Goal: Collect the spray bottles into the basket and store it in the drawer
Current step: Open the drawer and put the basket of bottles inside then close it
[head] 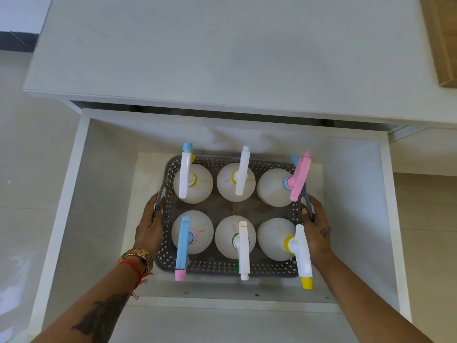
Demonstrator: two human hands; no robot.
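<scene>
A grey perforated basket [212,267] sits low inside the open white drawer [74,184]. Several white spray bottles stand in it in two rows, among them one with a pink trigger [299,178] at the back right, one with a blue trigger [182,246] at the front left and one with a yellow nozzle [303,253] at the front right. My left hand [149,226] grips the basket's left handle. My right hand [317,229] grips the right handle. Whether the basket rests on the drawer floor I cannot tell.
The white cabinet top [222,58] overhangs the back of the drawer. A wooden item [442,40] lies at the top's right edge. Pale floor tiles [22,169] flank the cabinet. Inside the drawer, bare room surrounds the basket on all sides.
</scene>
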